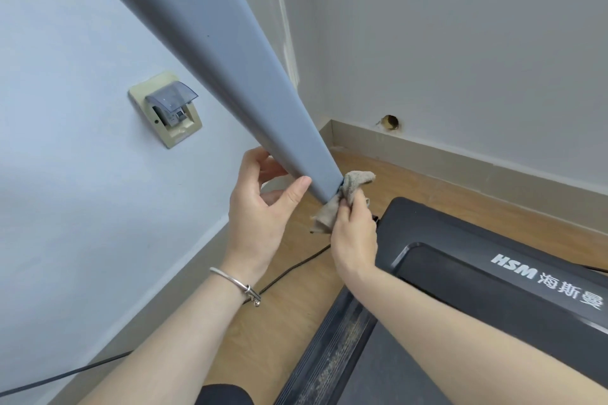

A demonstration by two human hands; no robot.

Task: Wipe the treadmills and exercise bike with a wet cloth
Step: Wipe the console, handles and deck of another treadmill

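At nine o'clock we see a wall socket (165,108). Our left hand (260,207) curls around the grey treadmill upright (223,52) near its lower end. At its three o'clock, our right hand (353,237) pinches the beige cloth (345,194) against the upright's base. The black treadmill deck (493,273) lies at four o'clock.

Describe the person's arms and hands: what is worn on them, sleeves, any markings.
Both forearms are bare, with no sleeves in view. The left hand has a thin silver bangle at the wrist, with a small dangling charm. The right hand wears nothing; no gloves, rings or markings show.
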